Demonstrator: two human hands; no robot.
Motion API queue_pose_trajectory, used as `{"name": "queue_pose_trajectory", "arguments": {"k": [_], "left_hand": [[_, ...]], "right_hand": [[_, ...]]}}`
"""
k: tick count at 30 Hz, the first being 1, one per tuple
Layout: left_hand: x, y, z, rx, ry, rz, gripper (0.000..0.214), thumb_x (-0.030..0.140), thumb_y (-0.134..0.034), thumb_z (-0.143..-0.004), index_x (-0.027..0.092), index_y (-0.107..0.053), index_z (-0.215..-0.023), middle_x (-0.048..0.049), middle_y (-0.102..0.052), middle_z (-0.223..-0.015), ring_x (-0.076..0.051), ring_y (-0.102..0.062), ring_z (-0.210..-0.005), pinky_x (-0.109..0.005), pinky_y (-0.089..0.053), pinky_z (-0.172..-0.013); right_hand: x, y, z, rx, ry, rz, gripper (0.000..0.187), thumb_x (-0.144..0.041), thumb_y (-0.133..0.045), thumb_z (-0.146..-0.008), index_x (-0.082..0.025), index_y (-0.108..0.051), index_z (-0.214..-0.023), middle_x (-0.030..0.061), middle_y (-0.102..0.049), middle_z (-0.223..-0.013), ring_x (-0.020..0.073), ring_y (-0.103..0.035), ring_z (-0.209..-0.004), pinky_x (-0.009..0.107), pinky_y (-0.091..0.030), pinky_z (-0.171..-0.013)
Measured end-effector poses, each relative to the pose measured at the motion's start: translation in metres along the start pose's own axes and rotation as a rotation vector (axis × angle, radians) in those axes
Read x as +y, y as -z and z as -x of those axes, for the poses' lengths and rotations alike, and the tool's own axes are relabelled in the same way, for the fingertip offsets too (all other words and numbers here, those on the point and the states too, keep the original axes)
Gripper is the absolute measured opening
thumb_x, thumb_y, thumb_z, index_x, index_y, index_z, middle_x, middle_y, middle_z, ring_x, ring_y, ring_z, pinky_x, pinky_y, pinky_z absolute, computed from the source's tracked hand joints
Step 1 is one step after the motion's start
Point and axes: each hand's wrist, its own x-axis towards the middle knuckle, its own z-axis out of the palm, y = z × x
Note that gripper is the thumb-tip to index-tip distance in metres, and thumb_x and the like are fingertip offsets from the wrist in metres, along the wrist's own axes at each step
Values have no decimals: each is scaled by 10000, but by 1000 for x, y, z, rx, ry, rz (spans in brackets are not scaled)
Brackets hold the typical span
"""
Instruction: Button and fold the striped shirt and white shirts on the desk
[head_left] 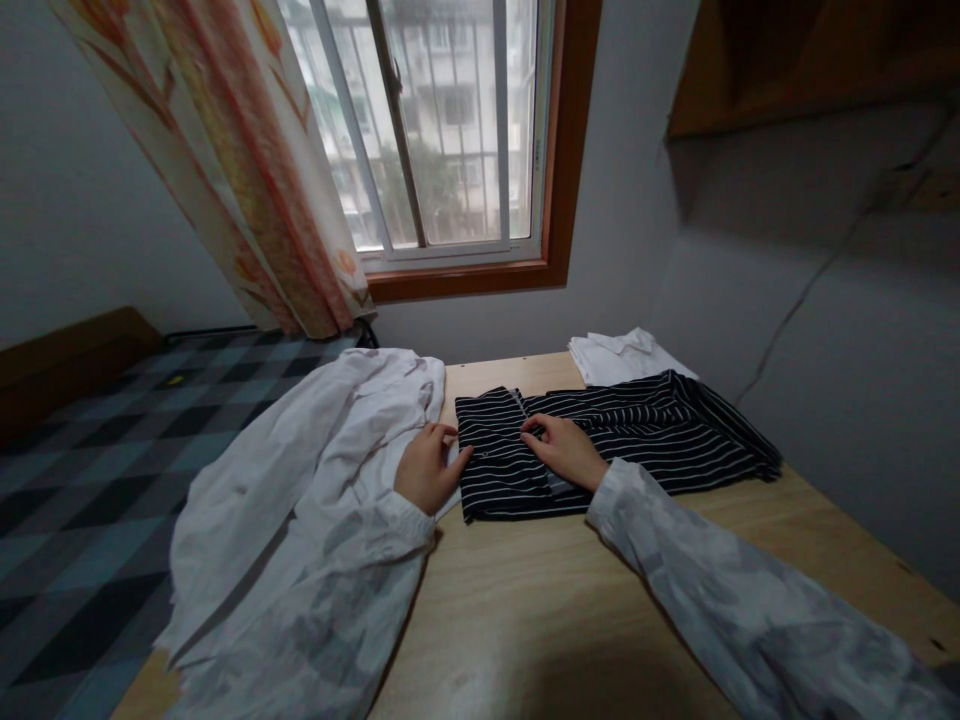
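Near the far edge of the pale wooden surface (510, 600), the thin-striped shirt (645, 440) is met at its left end by the left hand (427, 470), curled loosely, nothing gripped; just inward, it's touched by the right hand (561, 450), its grip unclear. Along the left edge, white cloth (315, 480) is crumpled.

The shirt (652, 440), black with thin white stripes, lies on the desk (510, 600), at about 4 o'clock from the view's centre. Its 9 o'clock end forms a flat, squarish panel; toward 3 o'clock the fabric is gathered and creased.
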Motion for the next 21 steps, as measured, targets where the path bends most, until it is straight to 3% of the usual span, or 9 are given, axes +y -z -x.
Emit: {"name": "queue_pose_trajectory", "arguments": {"k": [3,7,10,14,17,21], "left_hand": [[4,3,0,-16,8,-90,416,584,-759,-918,199,-670,-1050,-70,-697,-931,-268,-677,-865,-391,-513,-780],[6,5,-1,-79,-4,-76,548,622,-841,-830,202,-690,-1147,-67,-736,-965,-272,-692,-872,-387,-505,-785],[3,4,-1,-93,-6,-17,535,571,-860,-822,211,-694,-1181,-67,-756,-989,-276,-708,-896,-387,-518,-790],[-1,2,-2,-73,-28,78,505,492,-863,-830,221,-694,-1221,-79,-774,-1059,-275,-718,-948,-414,-546,-866],[-3,2,-3,-77,-13,183,478,463,-835,-852,227,-686,-1240,-72,-767,-1062,-268,-719,-982,-408,-555,-883],[-7,0,-3,-134,73,372,401,457,-750,-907,229,-668,-1227,-34,-729,-940,-212,-697,-820,-322,-533,-714]], "right_hand": [[-1,8,3,-45,-69,11,380,-502,-789,-920,-212,-765,-1165,13,-711,-777,211,-668,-762,312,-436,-739],[4,16,6,-258,-72,-179,694,-306,-904,-784,-166,-601,-1392,-36,-659,-821,165,-633,-724,273,-446,-660],[10,20,9,-413,-54,-399,722,-210,-876,-754,-206,-561,-1404,-61,-628,-850,132,-620,-695,235,-453,-596],[10,24,16,-563,-187,-474,623,-337,-824,-845,-236,-560,-1400,-93,-590,-747,101,-504,-481,229,-385,-443],[5,25,23,-469,-195,-317,459,-338,-760,-927,-220,-632,-1352,-84,-601,-664,100,-449,-414,242,-352,-442],[1,33,34,-191,14,-8,248,-323,-744,-960,-222,-758,-1186,-30,-652,-646,163,-618,-590,272,-426,-613]]}}
